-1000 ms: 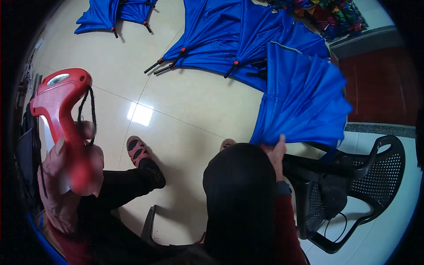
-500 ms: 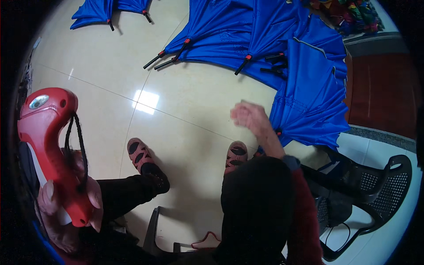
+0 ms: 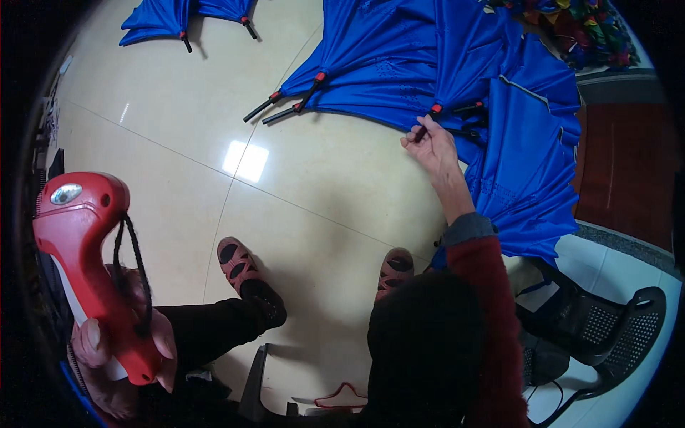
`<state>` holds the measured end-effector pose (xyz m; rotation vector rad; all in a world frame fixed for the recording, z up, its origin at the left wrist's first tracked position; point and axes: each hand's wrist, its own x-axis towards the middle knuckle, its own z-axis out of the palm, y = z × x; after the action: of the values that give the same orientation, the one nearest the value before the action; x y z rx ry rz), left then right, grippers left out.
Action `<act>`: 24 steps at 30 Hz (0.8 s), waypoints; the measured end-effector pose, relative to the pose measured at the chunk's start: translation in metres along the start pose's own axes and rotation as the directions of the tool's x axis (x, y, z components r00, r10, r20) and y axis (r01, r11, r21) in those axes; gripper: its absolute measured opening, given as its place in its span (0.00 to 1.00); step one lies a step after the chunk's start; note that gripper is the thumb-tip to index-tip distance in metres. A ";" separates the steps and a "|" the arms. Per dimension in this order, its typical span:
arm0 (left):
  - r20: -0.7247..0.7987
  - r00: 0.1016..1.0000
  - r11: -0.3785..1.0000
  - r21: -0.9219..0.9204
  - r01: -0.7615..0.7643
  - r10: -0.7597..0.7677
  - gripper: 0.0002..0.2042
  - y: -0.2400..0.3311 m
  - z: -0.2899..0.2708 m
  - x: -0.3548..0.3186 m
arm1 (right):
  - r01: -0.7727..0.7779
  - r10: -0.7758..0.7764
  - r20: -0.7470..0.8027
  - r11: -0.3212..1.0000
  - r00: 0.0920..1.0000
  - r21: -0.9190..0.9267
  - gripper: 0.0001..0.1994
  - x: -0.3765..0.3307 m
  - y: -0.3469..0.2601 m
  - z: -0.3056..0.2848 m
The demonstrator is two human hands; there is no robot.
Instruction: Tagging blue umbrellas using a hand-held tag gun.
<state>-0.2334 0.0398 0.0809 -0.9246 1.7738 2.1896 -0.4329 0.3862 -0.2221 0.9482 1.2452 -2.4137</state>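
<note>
Right hand (image 3: 432,145) is reaching forward at full arm's length to the pile of blue umbrellas (image 3: 457,78) lying on the tiled floor (image 3: 178,121); its fingers (image 3: 412,137) are closing round the black handle (image 3: 422,132) of the nearest one, just below the red collar (image 3: 434,108) where the canopy begins. The pinch looks light, thumb and forefinger only, so the grip is probably worth deepening before any pull: the neighbouring handles (image 3: 467,109) are lying touching or just beside it, and a shallow hold may slip or drag them along. Drawing along the shaft's own line, toward the body, should be keeping the blue fabric from snagging on the umbrella overlapping it at the right. Left hand (image 3: 118,346) is holding a red handheld tool (image 3: 85,257) upright at the left edge, fingers clamped round its lower grip, black cord (image 3: 132,264) looping down the side; whether the cord is free or caught under the fingers I cannot tell. Holding the tool high and away from the lap seems sensible while the other arm is stretching. Two further blue umbrellas (image 3: 182,16) are lying well apart at upper left. A black mesh chair (image 3: 621,335) is standing at lower right, beside the pile.
</note>
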 end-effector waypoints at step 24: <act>0.153 0.988 0.999 0.048 -0.018 0.011 0.28 0.001 -0.010 -0.023 | -0.007 -0.029 -0.117 0.953 0.993 -0.302 0.13 -0.176 0.071 -0.039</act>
<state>-0.2127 0.0359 0.0938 -0.7142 1.7597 2.1514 -0.2482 0.3642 -0.1673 1.0051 1.6089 -2.1150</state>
